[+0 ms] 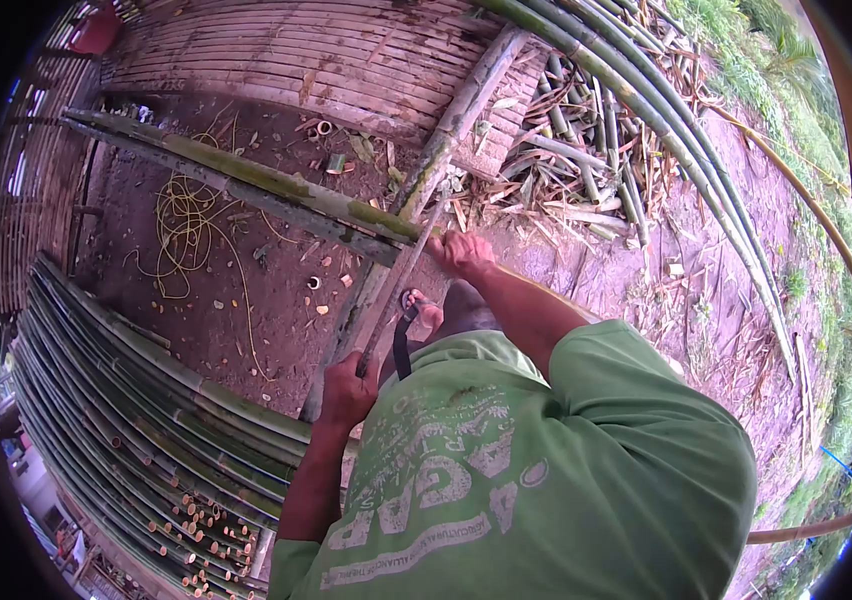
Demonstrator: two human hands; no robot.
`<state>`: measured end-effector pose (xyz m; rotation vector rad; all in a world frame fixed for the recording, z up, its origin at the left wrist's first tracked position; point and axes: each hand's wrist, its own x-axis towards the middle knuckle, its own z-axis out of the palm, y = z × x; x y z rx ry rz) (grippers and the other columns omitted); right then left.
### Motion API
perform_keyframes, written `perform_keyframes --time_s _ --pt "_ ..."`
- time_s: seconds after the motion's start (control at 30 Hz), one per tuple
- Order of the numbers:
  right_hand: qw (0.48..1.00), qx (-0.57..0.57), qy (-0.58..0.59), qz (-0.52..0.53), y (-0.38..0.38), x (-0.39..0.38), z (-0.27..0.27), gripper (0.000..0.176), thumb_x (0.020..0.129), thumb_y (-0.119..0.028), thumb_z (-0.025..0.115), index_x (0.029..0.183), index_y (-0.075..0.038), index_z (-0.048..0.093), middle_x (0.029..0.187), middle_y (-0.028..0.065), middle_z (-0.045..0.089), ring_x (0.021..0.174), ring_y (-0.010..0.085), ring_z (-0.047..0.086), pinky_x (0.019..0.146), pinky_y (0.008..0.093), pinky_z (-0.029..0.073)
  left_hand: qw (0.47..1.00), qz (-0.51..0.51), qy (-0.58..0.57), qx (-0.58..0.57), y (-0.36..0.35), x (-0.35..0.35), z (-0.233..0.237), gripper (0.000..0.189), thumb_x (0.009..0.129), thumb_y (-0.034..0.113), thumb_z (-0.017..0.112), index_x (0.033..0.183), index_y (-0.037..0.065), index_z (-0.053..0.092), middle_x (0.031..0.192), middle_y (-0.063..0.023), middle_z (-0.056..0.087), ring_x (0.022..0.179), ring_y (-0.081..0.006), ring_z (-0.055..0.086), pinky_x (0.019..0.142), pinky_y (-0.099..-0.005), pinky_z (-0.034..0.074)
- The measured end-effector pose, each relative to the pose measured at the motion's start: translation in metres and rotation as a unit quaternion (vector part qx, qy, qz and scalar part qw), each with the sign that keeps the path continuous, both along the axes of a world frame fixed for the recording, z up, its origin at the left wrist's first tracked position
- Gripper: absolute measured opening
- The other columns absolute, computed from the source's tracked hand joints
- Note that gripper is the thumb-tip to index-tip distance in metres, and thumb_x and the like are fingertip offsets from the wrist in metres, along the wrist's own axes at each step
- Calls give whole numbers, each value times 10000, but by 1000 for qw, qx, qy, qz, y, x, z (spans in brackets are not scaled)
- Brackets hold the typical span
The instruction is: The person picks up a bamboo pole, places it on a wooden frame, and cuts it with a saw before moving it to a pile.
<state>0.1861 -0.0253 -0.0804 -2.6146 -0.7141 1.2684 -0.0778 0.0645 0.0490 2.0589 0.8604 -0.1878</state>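
My left hand (348, 392) is closed around the dark handle of a tool with a long, narrow blade (401, 287), held close in front of my body. The blade slants up and away to the right, crossing a green bamboo pole (291, 187) just left of my right hand. Fingers curled, my right hand (463, 252) grips that pole near the blade. A pale edge of the pole shows along my right forearm, which hides most of that part. Beneath the pole lies a grey-brown beam (443, 150), running diagonally.
Stacked bamboo poles (161, 410) fill the lower left. A slatted bamboo platform (286, 55) spans the top, with cut bamboo pieces (586, 150) heaped beside it. Long poles (666, 130) curve down the right. Tangled yellow cord (184, 225) lies on the dirt ground.
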Motion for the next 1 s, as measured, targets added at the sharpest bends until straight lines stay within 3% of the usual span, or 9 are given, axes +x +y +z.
perform_keyframes --time_s 0.1,0.13,0.23,0.27,0.4,0.53,0.73,0.9,1.0 --pt "1000 25 -13 4 -6 -3 -24 604 844 -572 379 961 -51 661 971 250 647 944 395 629 819 485 486 999 -14 -32 30 -6 40 -29 248 882 212 546 781 -11 581 650 -256 564 643 -435 594 556 -464 452" --pt "1000 15 -21 -6 -6 -3 -17 562 821 -568 460 992 -65 645 995 227 650 961 384 628 822 472 493 998 -20 -50 42 -8 55 -36 256 891 214 534 778 -11 582 654 -258 563 642 -445 581 555 -463 447" --pt "998 0 -23 62 -10 0 -1 485 782 -481 585 1036 -72 642 1045 192 656 991 340 628 850 445 492 998 -13 -55 32 -9 64 -43 272 894 215 519 771 -20 578 674 -269 561 661 -462 569 558 -464 441" --pt "999 -15 -28 42 -6 -2 0 381 714 -315 692 1010 -77 662 1024 174 667 979 321 641 843 420 509 999 -9 -46 27 -7 60 -41 274 892 214 520 764 -23 572 667 -267 558 658 -459 571 555 -463 438" --pt "996 -57 19 68 1 10 -19 337 649 -107 679 984 -73 691 992 155 683 953 283 666 813 367 542 1000 -17 6 9 -2 21 12 261 872 210 552 728 -7 563 619 -247 549 614 -428 588 527 -457 440" --pt "997 -46 9 68 -2 6 -33 362 722 -160 615 1080 -108 630 1008 139 673 945 301 658 810 405 533 998 -14 68 5 -3 -4 30 262 864 201 561 705 -6 548 581 -233 533 576 -420 578 505 -453 427" --pt "997 -47 12 68 -1 12 -30 341 738 -146 604 1077 -110 621 1021 141 666 952 304 656 807 414 532 998 14 -43 32 -15 55 -32 266 851 199 572 682 -4 534 560 -220 521 563 -404 581 500 -454 418" --pt "996 -52 5 69 0 7 -21 310 741 -123 603 1049 -96 620 1003 156 665 946 318 656 793 420 535 995 24 99 -13 -6 -3 49 272 849 205 575 673 2 532 552 -217 513 549 -402 570 514 -470 408" --pt "996 -49 24 76 2 11 -17 318 738 -113 604 1054 -79 616 1002 163 664 948 325 655 792 419 537 996 8 86 -7 -3 11 34 271 853 223 568 689 7 554 572 -228 529 570 -412 579 522 -467 427"
